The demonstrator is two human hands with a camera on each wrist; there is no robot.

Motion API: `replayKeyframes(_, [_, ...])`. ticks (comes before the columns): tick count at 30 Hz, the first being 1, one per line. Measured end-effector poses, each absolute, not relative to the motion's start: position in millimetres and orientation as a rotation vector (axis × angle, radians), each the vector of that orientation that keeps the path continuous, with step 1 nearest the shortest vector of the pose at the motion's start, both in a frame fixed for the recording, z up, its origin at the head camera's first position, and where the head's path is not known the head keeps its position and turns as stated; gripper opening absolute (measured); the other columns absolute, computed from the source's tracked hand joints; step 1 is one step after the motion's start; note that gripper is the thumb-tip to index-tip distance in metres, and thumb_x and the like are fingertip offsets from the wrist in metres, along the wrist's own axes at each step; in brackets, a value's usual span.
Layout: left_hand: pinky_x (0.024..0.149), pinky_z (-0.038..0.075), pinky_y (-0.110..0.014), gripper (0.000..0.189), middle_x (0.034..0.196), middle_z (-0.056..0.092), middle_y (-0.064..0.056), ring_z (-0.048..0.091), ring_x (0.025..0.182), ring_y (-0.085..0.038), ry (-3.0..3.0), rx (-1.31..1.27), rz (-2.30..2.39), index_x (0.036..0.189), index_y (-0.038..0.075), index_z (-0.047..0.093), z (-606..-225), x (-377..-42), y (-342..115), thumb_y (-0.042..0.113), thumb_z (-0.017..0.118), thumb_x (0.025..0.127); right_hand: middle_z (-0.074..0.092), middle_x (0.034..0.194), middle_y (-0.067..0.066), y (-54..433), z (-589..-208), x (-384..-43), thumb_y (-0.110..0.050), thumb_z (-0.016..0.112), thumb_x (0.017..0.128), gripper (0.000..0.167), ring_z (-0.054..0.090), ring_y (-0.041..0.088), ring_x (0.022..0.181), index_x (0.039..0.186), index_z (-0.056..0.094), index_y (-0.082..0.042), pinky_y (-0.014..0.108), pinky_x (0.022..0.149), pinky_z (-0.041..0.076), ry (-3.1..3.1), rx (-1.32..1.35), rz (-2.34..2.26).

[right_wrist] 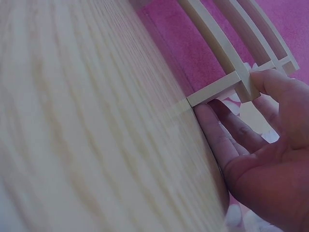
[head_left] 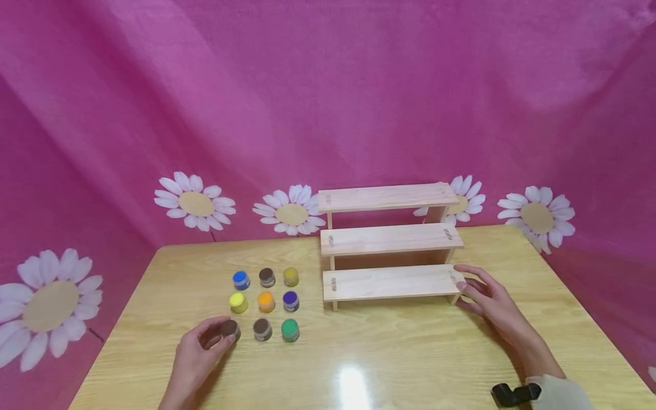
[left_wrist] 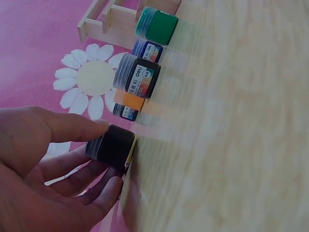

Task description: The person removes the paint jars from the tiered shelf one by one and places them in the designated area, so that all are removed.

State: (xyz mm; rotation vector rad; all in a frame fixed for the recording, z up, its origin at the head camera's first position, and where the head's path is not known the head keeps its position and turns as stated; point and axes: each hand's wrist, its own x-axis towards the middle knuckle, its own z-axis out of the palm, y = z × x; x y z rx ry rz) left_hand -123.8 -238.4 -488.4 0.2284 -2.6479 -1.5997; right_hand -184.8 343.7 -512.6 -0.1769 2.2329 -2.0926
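Observation:
Between thumb and fingers, my left hand (head_left: 197, 356) holds a small dark paint jar (head_left: 230, 329) at the near left corner of a grid of jars. In the left wrist view this dark jar (left_wrist: 113, 146) sits on or just at the tabletop; which one I cannot tell. My right hand (head_left: 489, 299) grips the right end of the lowest board of a three-step wooden shelf (head_left: 392, 283). In the right wrist view the thumb touches the board's end (right_wrist: 247, 87), and the other fingers lie low beside the leg (right_wrist: 215, 92).
Beside the held jar stand a brown-lidded jar (head_left: 262, 329) and a green jar (head_left: 290, 330). Behind are yellow (head_left: 238, 302), orange (head_left: 266, 302), purple (head_left: 291, 301), blue (head_left: 241, 279) and other jars. A pink daisy-print cloth (head_left: 287, 114) hangs behind the wooden table (head_left: 410, 364).

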Motion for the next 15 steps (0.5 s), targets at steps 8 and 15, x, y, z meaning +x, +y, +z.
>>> replayKeyframes(8, [0.096, 0.056, -0.025, 0.041, 0.131, 0.062, -0.029, 0.062, 0.121, -0.038, -2.651, 0.189, -1.585, 0.128, -0.010, 0.063, -492.0, -122.8, -237.8, -0.008, 0.073, 0.089, 0.060, 0.127, -0.007, 345.8, -511.6, -185.7, -0.015, 0.058, 0.106, 0.049, 0.064, 0.003, 0.110, 0.152, 0.042, -0.007, 0.029, 0.088, 0.061, 2.213, -0.185, -2.098])
replayKeyframes(15, [0.090, 0.054, -0.015, 0.040, 0.129, 0.066, -0.023, 0.065, 0.113, -0.020, -2.641, 0.224, -1.640, 0.132, -0.006, 0.063, -493.8, -126.5, -242.1, 0.009, 0.073, 0.096, 0.063, 0.124, -0.004, 349.1, -518.5, -181.3, -0.012, 0.056, 0.107, 0.049, 0.065, 0.006, 0.109, 0.153, 0.041, -0.006, 0.031, 0.088, 0.061, 2.165, -0.204, -2.151])
